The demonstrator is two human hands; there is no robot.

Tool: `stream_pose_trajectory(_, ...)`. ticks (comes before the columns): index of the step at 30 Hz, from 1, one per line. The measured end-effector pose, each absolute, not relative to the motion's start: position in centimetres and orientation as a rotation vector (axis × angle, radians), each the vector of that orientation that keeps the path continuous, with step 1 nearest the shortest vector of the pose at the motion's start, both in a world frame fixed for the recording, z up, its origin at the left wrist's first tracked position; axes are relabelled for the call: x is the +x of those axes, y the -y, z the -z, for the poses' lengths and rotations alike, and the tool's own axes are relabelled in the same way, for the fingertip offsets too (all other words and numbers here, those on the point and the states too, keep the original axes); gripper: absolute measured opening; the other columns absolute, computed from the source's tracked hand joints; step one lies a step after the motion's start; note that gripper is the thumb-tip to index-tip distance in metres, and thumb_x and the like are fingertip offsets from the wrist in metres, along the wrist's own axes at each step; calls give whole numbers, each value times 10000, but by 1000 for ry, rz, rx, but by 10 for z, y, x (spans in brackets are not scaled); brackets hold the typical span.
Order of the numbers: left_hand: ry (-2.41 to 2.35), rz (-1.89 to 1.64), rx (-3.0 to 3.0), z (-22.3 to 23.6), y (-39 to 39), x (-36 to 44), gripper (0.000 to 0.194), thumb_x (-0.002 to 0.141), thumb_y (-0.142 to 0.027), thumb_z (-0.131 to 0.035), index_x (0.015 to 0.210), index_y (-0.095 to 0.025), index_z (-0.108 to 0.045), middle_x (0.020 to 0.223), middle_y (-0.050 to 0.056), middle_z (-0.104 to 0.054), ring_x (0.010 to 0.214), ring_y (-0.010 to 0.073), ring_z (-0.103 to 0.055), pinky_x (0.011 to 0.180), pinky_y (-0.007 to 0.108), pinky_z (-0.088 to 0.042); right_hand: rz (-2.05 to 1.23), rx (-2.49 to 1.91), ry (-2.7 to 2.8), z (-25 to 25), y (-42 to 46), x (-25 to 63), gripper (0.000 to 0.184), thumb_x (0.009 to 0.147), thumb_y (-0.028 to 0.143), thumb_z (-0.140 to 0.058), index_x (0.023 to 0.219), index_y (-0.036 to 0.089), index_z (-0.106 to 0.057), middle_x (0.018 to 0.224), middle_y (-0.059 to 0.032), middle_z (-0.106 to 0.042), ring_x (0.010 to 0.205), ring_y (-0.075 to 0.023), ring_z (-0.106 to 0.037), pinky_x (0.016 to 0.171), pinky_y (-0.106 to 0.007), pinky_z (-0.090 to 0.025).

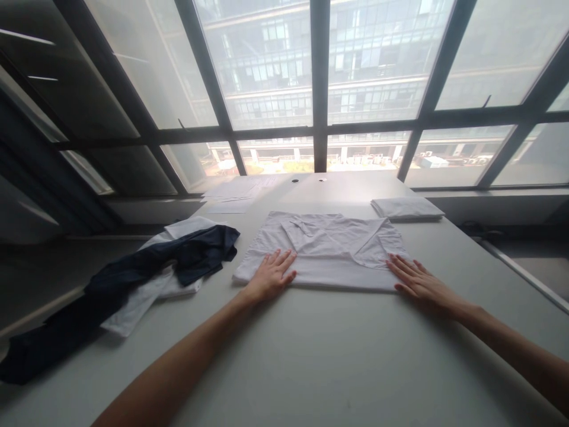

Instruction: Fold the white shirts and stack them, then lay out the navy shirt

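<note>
A white garment, probably a shirt [329,270], lies partly folded in the middle of the table, its near edge turned up into a smooth straight band. Loose folded cloth with creases shows on its far half. My left hand [272,274] rests flat on the near left part of the fabric, fingers spread. At the near right corner, my right hand [418,281] lies flat with its fingertips on the cloth. Neither hand grips anything.
On the white table [311,362], a folded white cloth [406,209] sits at the back right. Dark navy clothing [146,270] and white clothing [133,308] lie heaped at the left, partly over the edge. Paper sheets [235,190] are at the back left, before large windows.
</note>
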State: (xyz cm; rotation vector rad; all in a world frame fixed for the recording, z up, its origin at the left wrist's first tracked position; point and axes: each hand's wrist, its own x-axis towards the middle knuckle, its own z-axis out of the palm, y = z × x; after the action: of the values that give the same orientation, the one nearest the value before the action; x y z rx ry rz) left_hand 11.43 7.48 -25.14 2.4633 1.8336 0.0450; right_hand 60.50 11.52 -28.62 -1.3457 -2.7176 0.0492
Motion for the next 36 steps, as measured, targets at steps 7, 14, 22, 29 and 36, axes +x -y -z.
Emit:
stream_pose_trajectory(7, -1794, -9, 2454, 242, -74, 115, 662, 1059, -604, -220, 1633, -274, -245, 1691, 27, -183, 1565, 321, -116, 1238, 561, -117, 155, -1374, 2595, 266, -100, 595, 720, 1041, 575, -304, 1639, 247, -73, 1667, -98, -210, 1551, -292, -151, 1235, -625, -138)
stream_pose_trajectory(14, -1796, -158, 2587, 226, -58, 141, 717, 1046, -649, -192, 1636, -244, -227, 1691, 81, -182, 1569, 325, -79, 1225, 618, -102, -36, -947, 2695, 234, -78, 470, 633, 1064, 487, -360, 1636, 282, -182, 1694, -68, -130, 1566, -275, -84, 1242, -587, -187)
stream_pose_trajectory(22, -1650, -133, 2546, 247, -50, 152, 703, 1038, -668, -216, 1635, -297, -224, 1693, 54, -179, 1572, 280, -99, 1254, 513, -114, -349, -841, 2777, 258, -89, 412, 657, 1028, 585, -405, 1605, 284, -313, 1669, -94, -235, 1553, -301, -171, 1244, -578, -169)
stream_pose_trajectory(29, -1997, -39, 2338, 249, -44, 71, 757, 1042, -654, -128, 1635, -198, -244, 1687, 88, -179, 1565, 288, -134, 1250, 501, -146, -371, -848, 2781, 262, -89, 415, 655, 1030, 591, -385, 1604, 282, -322, 1673, -80, -229, 1556, -288, -161, 1262, -547, -112)
stream_pose_trajectory(36, -2114, 103, 2197, 241, -37, 39, 823, 1033, -649, -104, 1637, -94, -171, 1687, 136, -117, 1572, 296, -74, 1241, 550, -122, -435, -860, 2806, 256, -93, 413, 662, 1028, 585, -398, 1605, 270, -320, 1678, -81, -206, 1559, -280, -135, 1266, -525, -90)
